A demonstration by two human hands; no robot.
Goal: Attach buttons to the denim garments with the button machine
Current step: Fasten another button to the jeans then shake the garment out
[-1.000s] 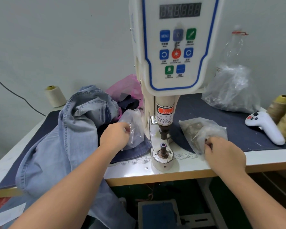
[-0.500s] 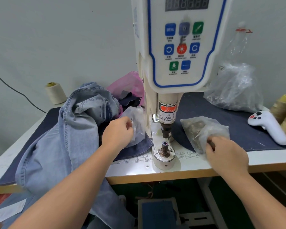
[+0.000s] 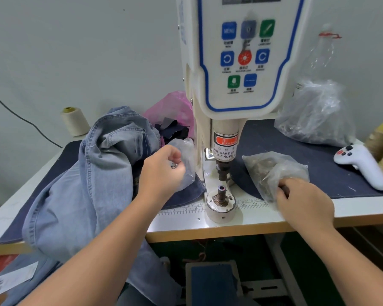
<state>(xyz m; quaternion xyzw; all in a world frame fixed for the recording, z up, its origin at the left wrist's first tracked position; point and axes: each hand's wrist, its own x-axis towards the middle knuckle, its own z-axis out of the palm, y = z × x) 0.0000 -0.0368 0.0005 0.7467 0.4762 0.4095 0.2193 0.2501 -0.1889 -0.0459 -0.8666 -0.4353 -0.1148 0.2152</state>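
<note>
- Denim (image 3: pixel 80 186) lies heaped on the left of the table (image 3: pixel 363 212), draped over the front edge, not yet under the machine (image 3: pixel 226 133).
- Left hand (image 3: pixel 161 173) is curled, pinching a small metal piece (image 3: pixel 174 165) beside a clear bag (image 3: pixel 186 160); a loose pinch could drop it into the denim folds.
- The lower die (image 3: pixel 221 192) stands bare between the hands, no fabric on it; fingers straying near it risk a crush if the pedal (image 3: pixel 212 283) is pressed.
- Right hand (image 3: pixel 303 202) is curled inside the button bag (image 3: pixel 272 173), fingers hidden; what it grips I cannot tell. Tugging could spill buttons over the edge.
</note>
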